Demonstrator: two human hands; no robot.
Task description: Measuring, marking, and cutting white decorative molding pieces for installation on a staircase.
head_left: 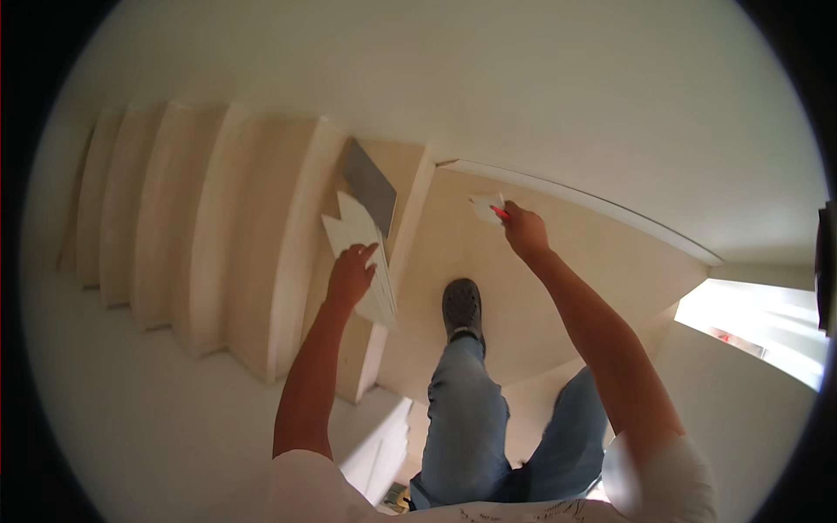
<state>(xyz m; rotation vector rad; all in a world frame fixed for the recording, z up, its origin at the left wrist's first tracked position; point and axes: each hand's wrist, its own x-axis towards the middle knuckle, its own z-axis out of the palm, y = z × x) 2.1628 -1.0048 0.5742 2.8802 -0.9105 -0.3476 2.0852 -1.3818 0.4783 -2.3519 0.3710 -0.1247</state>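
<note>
Your left hand grasps thin, notched white sheets, left, near a flat grey panel; your right hand pinches a short red object against a small white piece, far right. Loosening your left grip could let the sheets slide apart.

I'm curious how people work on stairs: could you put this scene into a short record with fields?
Place: stairs at left, pale floor beside them
Left grip: on white sheets; firm hold or light touch unclear
Right grip: holding a red item, kind unclear, a blurred pale piece beside it
Nearby: grey panel, just beyond the sheets
Footwear: one dark clog visible, on the floor
</note>
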